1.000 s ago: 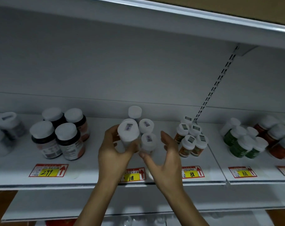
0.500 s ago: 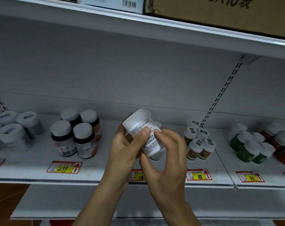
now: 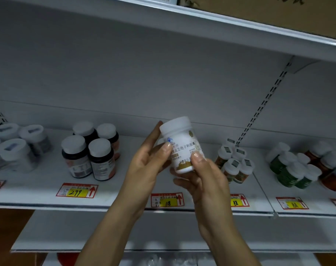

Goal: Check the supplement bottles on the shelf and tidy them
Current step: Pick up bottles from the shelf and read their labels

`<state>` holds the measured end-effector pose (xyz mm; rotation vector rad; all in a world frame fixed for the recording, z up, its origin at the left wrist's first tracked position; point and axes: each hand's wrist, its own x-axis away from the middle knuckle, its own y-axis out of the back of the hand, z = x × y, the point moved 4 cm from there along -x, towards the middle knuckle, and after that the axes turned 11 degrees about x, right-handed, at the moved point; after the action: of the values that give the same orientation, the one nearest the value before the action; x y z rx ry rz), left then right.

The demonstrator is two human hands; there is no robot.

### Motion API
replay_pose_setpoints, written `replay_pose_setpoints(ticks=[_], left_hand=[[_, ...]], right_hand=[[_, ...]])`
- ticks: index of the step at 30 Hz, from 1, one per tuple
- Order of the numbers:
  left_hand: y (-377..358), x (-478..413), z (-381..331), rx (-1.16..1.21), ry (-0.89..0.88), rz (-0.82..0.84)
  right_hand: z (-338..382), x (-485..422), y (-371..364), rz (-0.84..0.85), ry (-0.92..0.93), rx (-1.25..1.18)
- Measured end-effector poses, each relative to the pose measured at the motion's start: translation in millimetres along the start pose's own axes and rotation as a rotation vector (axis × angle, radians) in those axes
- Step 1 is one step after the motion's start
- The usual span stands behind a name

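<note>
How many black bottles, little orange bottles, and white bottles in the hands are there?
Black bottles: 4
Little orange bottles: 5
White bottle, held by left hand and right hand: 1
Total: 10

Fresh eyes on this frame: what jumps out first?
A white bottle held up mid-frame, label facing the camera, gripped by the left hand and right hand. Behind it the shelf carries clusters: dark bottles at left, green bottles at far right, with yellow price tags along its front edge.
</note>
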<state>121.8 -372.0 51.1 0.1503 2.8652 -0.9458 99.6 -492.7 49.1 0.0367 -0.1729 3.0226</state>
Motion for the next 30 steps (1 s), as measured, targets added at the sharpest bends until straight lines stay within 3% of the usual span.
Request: replay_pose_setpoints(ticks=[8, 10, 12, 15, 18, 20, 22, 26, 30], left_hand=[[2, 4, 6, 0.090, 0.122, 0.041], [1, 4, 4, 0.052, 0.119, 0.072], [2, 3, 3, 0.024, 0.077, 0.061], [5, 0, 0, 0.027, 0.006, -0.003], [3, 0, -1, 0.015, -0.027, -0.043], [1, 0, 0, 0.006, -0.045, -0.076], [-1, -1, 1, 0.000, -0.061, -0.111], [-3, 1, -1, -0.115, -0.121, -0.122], [-6, 4, 2, -0.064, -0.124, -0.105]], right_hand=[[-1, 9, -25, 0.302, -0.249, -0.371], [-5, 7, -26, 0.332, -0.275, -0.375], [-10, 3, -20, 0.289, -0.265, -0.225], [-11, -3, -7, 0.086, -0.093, 0.052], [-2, 3, 3, -0.108, 0.280, 0.283], [3, 9, 1, -0.143, 0.521, 0.512], [-2, 10, -4, -0.117, 0.644, 0.682], [-8, 8, -7, -0.075, 0.488, 0.520], [-6, -6, -2, -0.103, 0.387, 0.386]])
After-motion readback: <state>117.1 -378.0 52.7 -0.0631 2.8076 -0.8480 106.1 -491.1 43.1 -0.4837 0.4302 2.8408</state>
